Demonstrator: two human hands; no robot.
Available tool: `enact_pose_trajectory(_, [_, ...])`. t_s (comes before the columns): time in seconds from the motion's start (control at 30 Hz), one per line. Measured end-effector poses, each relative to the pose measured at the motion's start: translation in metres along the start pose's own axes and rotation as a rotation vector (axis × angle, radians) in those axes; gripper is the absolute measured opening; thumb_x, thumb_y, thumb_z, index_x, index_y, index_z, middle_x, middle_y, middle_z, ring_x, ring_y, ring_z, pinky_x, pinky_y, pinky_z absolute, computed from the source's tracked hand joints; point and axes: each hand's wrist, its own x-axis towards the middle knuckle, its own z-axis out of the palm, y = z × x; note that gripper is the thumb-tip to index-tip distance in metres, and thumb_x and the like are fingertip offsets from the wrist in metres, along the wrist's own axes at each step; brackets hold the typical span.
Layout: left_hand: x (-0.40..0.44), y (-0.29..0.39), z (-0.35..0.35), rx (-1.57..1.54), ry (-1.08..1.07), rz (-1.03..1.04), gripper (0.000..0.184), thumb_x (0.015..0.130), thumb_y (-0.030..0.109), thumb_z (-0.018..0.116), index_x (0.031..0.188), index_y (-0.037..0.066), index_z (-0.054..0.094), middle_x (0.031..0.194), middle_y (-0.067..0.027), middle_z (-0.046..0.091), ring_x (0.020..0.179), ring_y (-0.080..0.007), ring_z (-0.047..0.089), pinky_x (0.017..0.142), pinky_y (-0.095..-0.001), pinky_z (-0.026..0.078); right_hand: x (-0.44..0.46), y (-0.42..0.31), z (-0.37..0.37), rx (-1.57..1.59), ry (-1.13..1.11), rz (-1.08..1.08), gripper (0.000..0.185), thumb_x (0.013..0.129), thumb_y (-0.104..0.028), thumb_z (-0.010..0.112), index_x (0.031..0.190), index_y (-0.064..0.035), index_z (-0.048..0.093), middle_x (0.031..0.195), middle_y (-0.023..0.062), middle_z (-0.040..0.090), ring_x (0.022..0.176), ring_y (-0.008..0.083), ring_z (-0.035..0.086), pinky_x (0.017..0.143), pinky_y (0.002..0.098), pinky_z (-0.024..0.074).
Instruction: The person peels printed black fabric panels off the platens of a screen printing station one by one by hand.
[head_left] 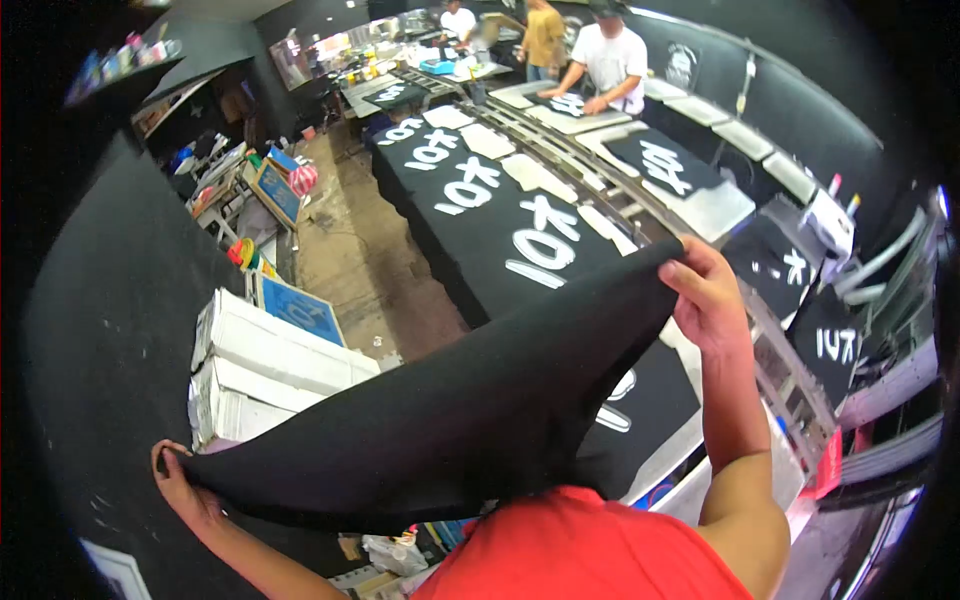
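A large piece of black fabric is stretched across the view between my two hands. My left hand, low at the left, pinches one corner. Higher up on the right, my right hand grips the opposite corner between thumb and fingers. The cloth sags in the middle and hangs over part of the printing table. Behind it lies a black printed panel with large white "10" style markings. Another black printed piece shows partly beneath the cloth near my right arm.
White boxes are stacked at the left, with blue-meshed frames on the floor beyond. A metal rail runs between the table rows. A co-worker in a white shirt leans over a board; other people stand farther back.
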Motion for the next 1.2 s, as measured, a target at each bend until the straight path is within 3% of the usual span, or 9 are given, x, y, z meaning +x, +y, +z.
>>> enact_pose_trajectory(0.07, [0.005,0.002,0.057,0.463,-0.013,0.09,0.033,0.09,0.028,0.067,0.108,0.001,0.06,0.1,-0.0072,0.061,0.093,-0.0172,0.057,0.086,-0.0317,0.047,0.015,0.011,-0.016,0.024,0.039,0.041,0.016,0.085,-0.003,0.065,0.101,0.0002,0.062,0.094,0.007,0.067,0.084,0.0134,0.063,0.078,0.0274,0.0498])
enact_pose_trajectory(0.23, [0.027,-0.011,0.136,0.439,0.03,0.032,0.043,0.09,0.032,0.066,0.113,-0.003,0.059,0.105,-0.0127,0.061,0.095,-0.022,0.058,0.089,-0.0316,0.046,0.039,0.033,-0.05,0.157,0.109,0.103,0.014,0.086,-0.006,0.067,0.099,-0.0018,0.064,0.093,0.0043,0.067,0.083,0.011,0.063,0.078,0.0263,0.0501])
enact_pose_trajectory(0.5, [0.099,-0.051,0.202,0.25,-0.182,-0.017,0.039,0.089,0.03,0.067,0.112,0.0,0.06,0.1,-0.0095,0.062,0.088,-0.0183,0.06,0.082,-0.0292,0.049,0.045,0.045,-0.08,0.189,0.174,0.002,0.017,0.086,-0.003,0.065,0.103,-0.0011,0.062,0.096,0.0049,0.066,0.087,0.0119,0.062,0.081,0.0277,0.05])
enact_pose_trajectory(0.77, [0.182,-0.13,0.263,0.061,-0.371,-0.009,0.039,0.092,0.032,0.063,0.117,0.001,0.06,0.102,-0.0085,0.062,0.088,-0.0186,0.06,0.082,-0.0303,0.05,0.019,0.042,-0.053,-0.026,0.447,-0.104,0.017,0.086,-0.008,0.066,0.102,-0.0034,0.065,0.094,0.0033,0.067,0.081,0.0078,0.061,0.066,0.0189,0.0466])
enact_pose_trajectory(0.93, [0.216,-0.184,0.294,-0.175,-0.753,-0.327,0.037,0.099,0.03,0.05,0.119,0.0,0.06,0.113,-0.0093,0.061,0.1,-0.0175,0.058,0.091,-0.0323,0.047,0.003,0.045,-0.033,-0.449,1.027,-0.017,0.023,0.086,-0.019,0.067,0.105,-0.0067,0.063,0.087,-0.0007,0.063,0.07,0.0076,0.056,0.057,0.0196,0.0443])
enact_pose_trajectory(1.0, [0.221,-0.234,0.304,0.089,-0.78,-0.227,0.033,0.097,0.031,0.054,0.107,0.0,0.063,0.096,-0.0059,0.064,0.087,-0.0132,0.06,0.078,-0.0298,0.05,-0.02,0.045,-0.073,-0.498,0.984,-0.047,0.024,0.091,-0.022,0.062,0.108,-0.0044,0.062,0.09,0.0027,0.063,0.072,0.0095,0.058,0.06,0.0227,0.0472])
enact_pose_trajectory(1.03, [0.204,-0.218,0.325,-0.071,-1.016,-0.4,0.029,0.097,0.031,0.055,0.102,0.003,0.063,0.09,-0.0035,0.064,0.081,-0.0119,0.06,0.07,-0.0282,0.05,-0.021,0.04,-0.067,-0.466,1.019,-0.111,0.023,0.094,-0.019,0.059,0.109,-0.002,0.06,0.093,0.0039,0.064,0.076,0.0113,0.06,0.064,0.0242,0.049])
enact_pose_trajectory(1.1, [0.195,-0.264,0.337,-0.281,-1.117,-0.686,0.03,0.099,0.032,0.052,0.102,0.004,0.063,0.089,-0.0028,0.064,0.076,-0.0117,0.061,0.065,-0.0285,0.05,-0.061,0.038,-0.112,-0.343,1.01,-0.088,0.024,0.095,-0.018,0.057,0.112,-0.0018,0.058,0.095,0.0048,0.065,0.082,0.0154,0.063,0.072,0.0274,0.0511])
enact_pose_trajectory(1.2, [0.157,-0.244,0.369,-0.462,-1.268,-0.964,0.053,0.1,0.042,0.038,0.101,-0.006,0.06,0.098,-0.0167,0.067,0.086,-0.0248,0.067,0.076,-0.036,0.055,-0.095,0.035,-0.115,-0.336,1.037,-0.065,0.023,0.095,-0.018,0.058,0.112,-0.0036,0.057,0.097,0.0059,0.065,0.085,0.0179,0.064,0.075,0.0299,0.052])
